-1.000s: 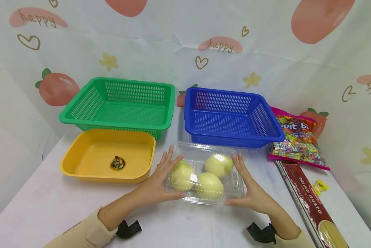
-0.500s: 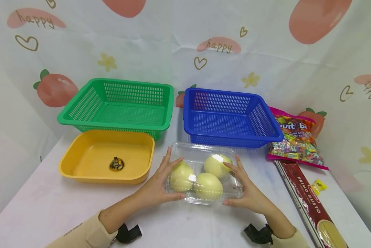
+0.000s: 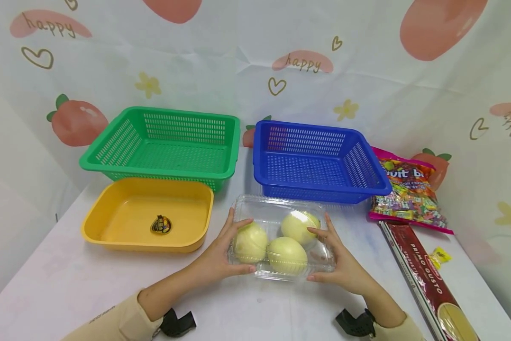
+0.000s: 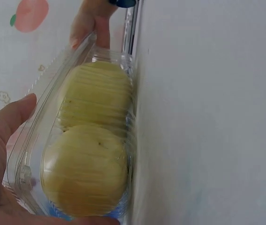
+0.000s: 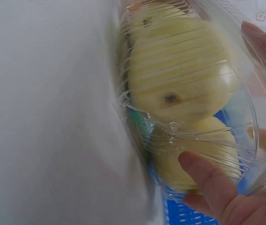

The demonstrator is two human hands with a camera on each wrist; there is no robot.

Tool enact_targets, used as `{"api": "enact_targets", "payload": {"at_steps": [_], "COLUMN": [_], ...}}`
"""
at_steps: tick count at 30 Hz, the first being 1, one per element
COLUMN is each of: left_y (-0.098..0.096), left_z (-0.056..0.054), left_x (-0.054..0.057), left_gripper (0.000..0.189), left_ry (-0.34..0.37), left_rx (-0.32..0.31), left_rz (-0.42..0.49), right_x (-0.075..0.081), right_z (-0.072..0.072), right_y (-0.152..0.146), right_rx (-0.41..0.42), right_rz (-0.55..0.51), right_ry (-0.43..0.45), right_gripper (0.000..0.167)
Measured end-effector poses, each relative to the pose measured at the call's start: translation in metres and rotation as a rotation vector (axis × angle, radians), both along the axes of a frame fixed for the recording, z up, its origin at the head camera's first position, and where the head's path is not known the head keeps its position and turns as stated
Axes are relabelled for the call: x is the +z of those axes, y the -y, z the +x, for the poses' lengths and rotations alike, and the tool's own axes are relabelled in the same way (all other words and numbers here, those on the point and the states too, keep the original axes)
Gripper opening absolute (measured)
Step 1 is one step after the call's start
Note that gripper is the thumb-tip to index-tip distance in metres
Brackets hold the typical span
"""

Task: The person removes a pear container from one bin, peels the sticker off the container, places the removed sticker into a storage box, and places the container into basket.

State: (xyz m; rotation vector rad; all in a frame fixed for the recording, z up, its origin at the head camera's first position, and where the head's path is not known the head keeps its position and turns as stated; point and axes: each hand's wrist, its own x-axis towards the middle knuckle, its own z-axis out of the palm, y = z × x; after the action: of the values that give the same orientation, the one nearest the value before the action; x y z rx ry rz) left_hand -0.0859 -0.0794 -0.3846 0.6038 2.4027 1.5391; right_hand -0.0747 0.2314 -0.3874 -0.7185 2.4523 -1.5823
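A clear plastic lidded container sits on the table at the middle of the head view. Inside lie three pale yellow round fruits. My left hand grips its left end, thumb at the near edge and fingers spread along the side. At the opposite end my right hand holds it, thumb near the front corner and one finger bent over the lid. The left wrist view shows two fruits through the ribbed wall. In the right wrist view, fingertips press against the clear wall beside the fruits.
Behind the container stands a blue basket, with a green basket to its left. A yellow tray holds a small black-and-gold packet. To the right are a candy bag, a spaghetti pack and a yellow wrapped candy.
One finger of my right hand has bent inward onto the lid, and the left fingertips have shifted slightly. The container stays in nearly the same place.
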Motion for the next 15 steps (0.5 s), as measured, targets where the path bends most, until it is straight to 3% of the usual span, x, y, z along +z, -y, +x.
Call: {"api": "enact_targets", "payload": {"at_steps": [10,15], "left_y": [-0.0011,0.0001], "left_z": [-0.0009,0.0031], "left_x": [-0.0019,0.0024], "left_gripper": [0.082,0.085], "left_ry": [-0.014,-0.013], "left_rx": [-0.004,0.001], "left_rz": [0.009,-0.011], "right_x": [0.0009,0.0021], "right_z": [0.0001,0.0036], "right_y": [0.0009,0.0026], "right_rx": [-0.036,-0.019], "right_rz": [0.014,-0.024], "right_ry": [-0.072,-0.046], "right_gripper": [0.083,0.081]}}
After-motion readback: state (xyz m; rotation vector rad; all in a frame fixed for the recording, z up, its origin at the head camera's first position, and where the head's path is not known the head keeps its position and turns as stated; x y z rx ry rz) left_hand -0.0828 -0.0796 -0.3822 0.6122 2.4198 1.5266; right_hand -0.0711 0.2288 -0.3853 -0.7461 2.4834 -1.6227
